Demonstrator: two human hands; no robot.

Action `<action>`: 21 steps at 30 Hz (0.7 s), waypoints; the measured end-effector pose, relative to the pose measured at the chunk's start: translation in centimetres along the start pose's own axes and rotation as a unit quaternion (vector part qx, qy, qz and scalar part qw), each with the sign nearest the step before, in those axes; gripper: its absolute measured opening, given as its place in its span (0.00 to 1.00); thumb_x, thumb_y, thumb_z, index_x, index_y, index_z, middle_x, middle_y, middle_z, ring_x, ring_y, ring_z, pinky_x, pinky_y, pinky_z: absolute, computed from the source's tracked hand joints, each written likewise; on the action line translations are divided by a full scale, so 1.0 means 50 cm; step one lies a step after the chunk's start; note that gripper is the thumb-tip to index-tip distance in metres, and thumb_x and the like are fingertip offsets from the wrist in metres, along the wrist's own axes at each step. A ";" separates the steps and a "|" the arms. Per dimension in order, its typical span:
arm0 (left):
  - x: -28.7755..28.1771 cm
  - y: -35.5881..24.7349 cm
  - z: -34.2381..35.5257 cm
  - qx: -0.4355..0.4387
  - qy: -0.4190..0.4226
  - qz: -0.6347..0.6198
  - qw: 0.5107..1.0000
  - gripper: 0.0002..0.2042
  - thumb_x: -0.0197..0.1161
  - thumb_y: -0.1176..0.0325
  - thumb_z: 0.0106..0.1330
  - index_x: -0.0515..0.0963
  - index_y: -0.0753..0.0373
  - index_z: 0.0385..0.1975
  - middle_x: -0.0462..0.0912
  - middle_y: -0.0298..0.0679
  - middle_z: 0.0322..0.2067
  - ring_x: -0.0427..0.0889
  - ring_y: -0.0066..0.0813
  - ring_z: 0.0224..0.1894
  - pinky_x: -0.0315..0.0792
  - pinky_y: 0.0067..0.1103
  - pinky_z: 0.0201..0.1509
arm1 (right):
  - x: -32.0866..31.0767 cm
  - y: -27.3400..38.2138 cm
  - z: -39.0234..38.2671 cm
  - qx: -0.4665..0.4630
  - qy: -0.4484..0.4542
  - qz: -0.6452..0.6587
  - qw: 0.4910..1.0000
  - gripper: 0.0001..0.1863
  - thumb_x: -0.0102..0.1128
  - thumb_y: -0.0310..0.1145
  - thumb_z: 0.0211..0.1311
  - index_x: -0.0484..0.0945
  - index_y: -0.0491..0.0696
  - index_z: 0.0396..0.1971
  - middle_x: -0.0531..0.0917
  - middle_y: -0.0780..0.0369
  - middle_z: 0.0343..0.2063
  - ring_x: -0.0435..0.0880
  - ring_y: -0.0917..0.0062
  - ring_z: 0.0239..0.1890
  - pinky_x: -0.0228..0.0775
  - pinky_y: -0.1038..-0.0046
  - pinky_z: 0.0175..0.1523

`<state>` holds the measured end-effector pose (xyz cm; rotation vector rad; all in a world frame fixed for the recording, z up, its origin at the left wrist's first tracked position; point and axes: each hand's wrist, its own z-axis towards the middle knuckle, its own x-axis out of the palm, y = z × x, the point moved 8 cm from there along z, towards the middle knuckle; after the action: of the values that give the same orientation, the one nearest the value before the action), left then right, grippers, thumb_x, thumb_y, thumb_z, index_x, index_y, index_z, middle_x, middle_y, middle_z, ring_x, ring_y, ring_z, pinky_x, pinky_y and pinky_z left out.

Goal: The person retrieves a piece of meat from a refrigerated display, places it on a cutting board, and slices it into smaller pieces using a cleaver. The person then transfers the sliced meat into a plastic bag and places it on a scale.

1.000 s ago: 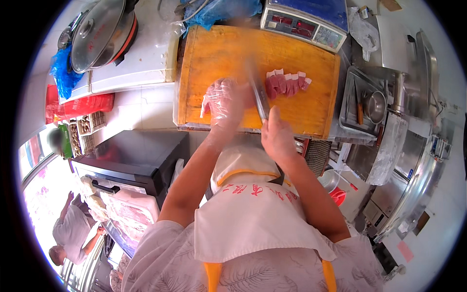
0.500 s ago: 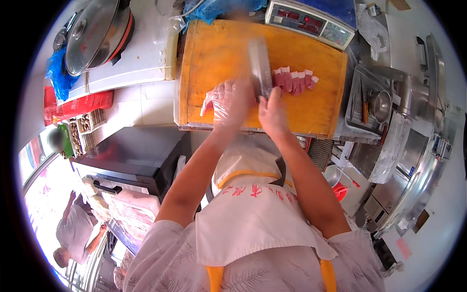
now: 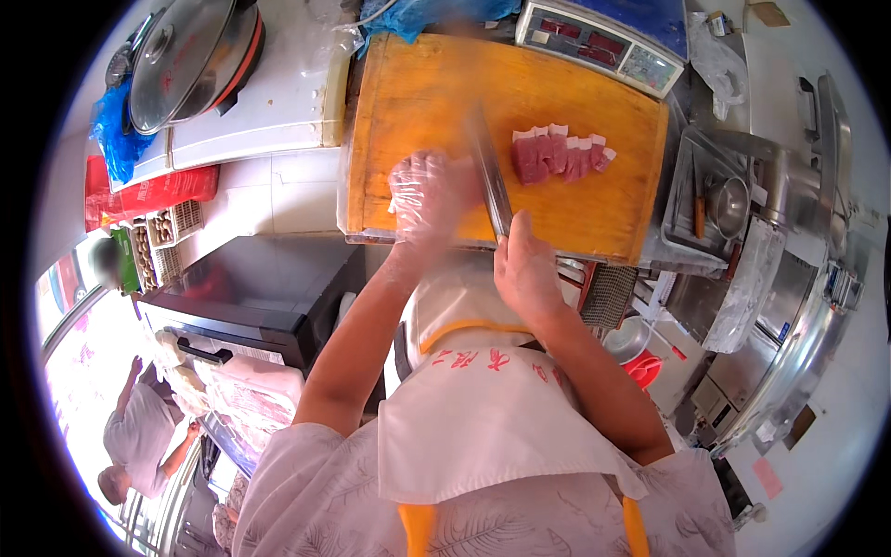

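On the wooden cutting board (image 3: 594, 218), my left hand (image 3: 422, 197), in a clear plastic glove, bends its fingers over a piece of meat. The hand hides nearly all of it; only a pale edge shows beside the fingers. My right hand (image 3: 527, 271) is closed round the handle of a cleaver (image 3: 491, 176) at the board's near edge. Its blade points away from me, edge-on, just right of my left hand. Further right lies an overlapping row of cut meat slices (image 3: 561, 154), red with pale tops, apart from the blade. A blur covers the area above the blade.
A digital scale (image 3: 599, 46) stands behind the board. To its right a metal tray (image 3: 691, 204) holds a steel bowl (image 3: 727, 204). A lidded pan (image 3: 186, 65) sits on the left counter. A dark appliance (image 3: 251, 292) is at lower left; another person (image 3: 144, 436) is beyond it.
My right hand has come nearer to me, and the cleaver has moved off the slices and turned edge-on. More of the row's left end shows. The meat under my left hand is less visible.
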<state>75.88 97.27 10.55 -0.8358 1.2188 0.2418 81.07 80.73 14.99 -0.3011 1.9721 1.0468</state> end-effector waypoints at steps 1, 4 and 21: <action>0.003 0.003 -0.006 0.018 -0.020 0.004 1.000 0.13 0.62 0.77 0.60 0.77 0.60 0.45 0.82 0.48 0.45 0.79 0.54 0.49 0.70 0.45 0.54 | 0.016 -0.005 0.001 0.027 0.024 -0.006 0.999 0.27 0.59 0.26 0.70 0.62 0.28 0.62 0.82 0.47 0.25 0.84 0.47 0.29 0.73 0.50 0.35; 0.009 -0.007 -0.026 0.067 -0.060 0.015 0.996 0.15 0.63 0.76 0.57 0.77 0.59 0.46 0.81 0.46 0.47 0.79 0.52 0.50 0.70 0.46 0.55 | 0.056 -0.014 0.001 0.065 0.060 -0.033 0.996 0.29 0.60 0.26 0.70 0.61 0.27 0.63 0.82 0.45 0.29 0.85 0.48 0.31 0.74 0.51 0.36; -0.051 -0.023 -0.045 0.036 0.025 -0.042 0.998 0.29 0.75 0.67 0.60 0.76 0.55 0.63 0.80 0.47 0.55 0.76 0.51 0.59 0.66 0.46 0.64 | -0.042 -0.089 0.105 0.022 -0.074 0.025 0.997 0.20 0.58 0.31 0.74 0.66 0.38 0.58 0.82 0.43 0.27 0.84 0.42 0.32 0.71 0.44 0.35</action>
<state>73.98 95.60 13.10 -0.8323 1.2284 0.1084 87.81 81.65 12.71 -0.1456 1.8757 1.0261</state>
